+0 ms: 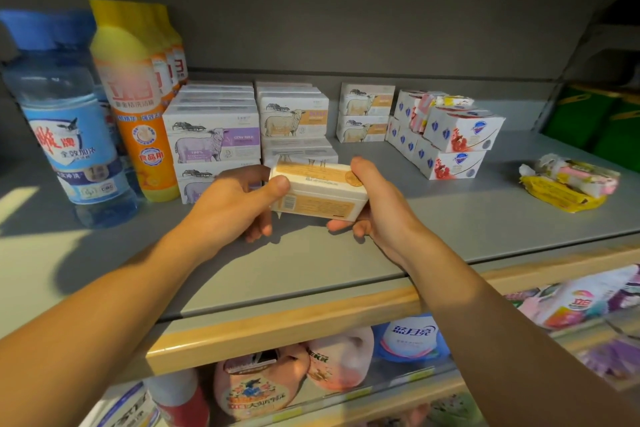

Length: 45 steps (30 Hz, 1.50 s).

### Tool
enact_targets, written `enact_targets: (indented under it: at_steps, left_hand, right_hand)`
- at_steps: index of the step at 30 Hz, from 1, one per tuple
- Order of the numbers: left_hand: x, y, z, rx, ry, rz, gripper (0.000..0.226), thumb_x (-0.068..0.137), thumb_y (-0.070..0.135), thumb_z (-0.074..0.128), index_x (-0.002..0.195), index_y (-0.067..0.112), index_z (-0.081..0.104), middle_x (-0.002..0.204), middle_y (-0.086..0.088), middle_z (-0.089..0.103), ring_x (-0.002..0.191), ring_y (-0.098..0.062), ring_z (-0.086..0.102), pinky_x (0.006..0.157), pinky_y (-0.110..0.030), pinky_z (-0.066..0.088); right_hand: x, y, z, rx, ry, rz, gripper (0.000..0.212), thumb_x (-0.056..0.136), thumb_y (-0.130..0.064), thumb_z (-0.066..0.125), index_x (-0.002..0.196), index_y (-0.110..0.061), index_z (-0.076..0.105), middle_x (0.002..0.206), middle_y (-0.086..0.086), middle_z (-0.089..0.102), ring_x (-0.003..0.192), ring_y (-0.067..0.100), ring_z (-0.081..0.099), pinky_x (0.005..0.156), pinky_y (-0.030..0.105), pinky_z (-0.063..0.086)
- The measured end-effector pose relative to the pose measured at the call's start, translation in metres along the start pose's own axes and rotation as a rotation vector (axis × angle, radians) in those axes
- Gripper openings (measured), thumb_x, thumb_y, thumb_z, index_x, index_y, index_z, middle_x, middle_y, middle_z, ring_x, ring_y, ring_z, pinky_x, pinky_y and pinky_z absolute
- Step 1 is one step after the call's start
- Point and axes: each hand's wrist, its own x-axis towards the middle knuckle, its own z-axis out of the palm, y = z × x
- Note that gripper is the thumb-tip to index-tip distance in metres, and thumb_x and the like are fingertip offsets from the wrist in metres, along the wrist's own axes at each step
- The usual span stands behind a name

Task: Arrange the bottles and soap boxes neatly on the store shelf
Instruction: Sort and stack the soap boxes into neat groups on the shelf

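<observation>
Soap box (320, 191) held just above the grey shelf (450, 218), in front of the orange-sheep stack (298, 135), back label up. Left hand (239, 204) closed on its left end, thumb on top, fingers curled beneath. Right hand (377, 204) closed on its right end, thumb over the top corner, fingers under. Probably light and stiff cardboard, smooth but not slippery; corners likely to dent if squeezed. Best gripped by the short ends, as now, for sliding squarely onto the stack. Purple-sheep boxes (213, 142) and bottles (138, 107) stand to the left.
</observation>
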Motion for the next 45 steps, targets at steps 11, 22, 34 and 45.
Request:
enact_targets:
  at_steps: [11, 22, 34, 45]
  left_hand:
    - [0.003, -0.007, -0.001, -0.192, -0.072, -0.010, 0.032, 0.080, 0.054, 0.069, 0.102, 0.031, 0.071, 0.072, -0.017, 0.070, 0.062, -0.026, 0.060, 0.054, -0.028, 0.053]
    - [0.009, -0.014, -0.001, -0.372, -0.036, -0.018, 0.053, 0.089, 0.030, 0.065, 0.137, 0.045, 0.047, 0.106, -0.010, 0.073, 0.063, -0.033, 0.066, 0.060, -0.039, 0.058]
    - [0.004, 0.000, 0.002, -0.057, 0.107, 0.232, 0.048, 0.082, 0.002, 0.073, 0.121, 0.027, 0.060, 0.118, 0.018, 0.067, 0.103, 0.002, 0.066, 0.079, -0.015, 0.054]
    - [0.009, -0.013, -0.001, 0.192, 0.149, 0.178, 0.032, 0.080, 0.023, 0.078, 0.109, 0.029, 0.065, 0.102, 0.013, 0.069, 0.088, -0.002, 0.067, 0.079, -0.025, 0.058]
  right_hand:
    - [-0.001, 0.007, 0.001, 0.020, 0.119, -0.123, 0.059, 0.067, -0.066, 0.055, 0.098, -0.018, 0.070, 0.089, 0.005, 0.076, 0.074, 0.022, 0.073, 0.059, 0.029, 0.052]
    - [-0.010, 0.014, 0.007, -0.099, 0.086, -0.431, 0.064, 0.064, -0.009, 0.077, 0.118, -0.038, 0.060, 0.117, 0.003, 0.063, 0.104, 0.014, 0.066, 0.085, 0.032, 0.057]
    - [-0.015, 0.011, 0.010, -0.479, 0.243, -0.570, 0.054, 0.081, -0.008, 0.073, 0.129, -0.027, 0.055, 0.119, -0.008, 0.051, 0.110, 0.005, 0.051, 0.082, 0.002, 0.039]
    - [-0.014, -0.004, -0.009, -0.533, 0.416, -0.656, 0.048, 0.082, -0.012, 0.074, 0.127, -0.022, 0.061, 0.113, -0.010, 0.052, 0.103, -0.001, 0.048, 0.084, 0.000, 0.035]
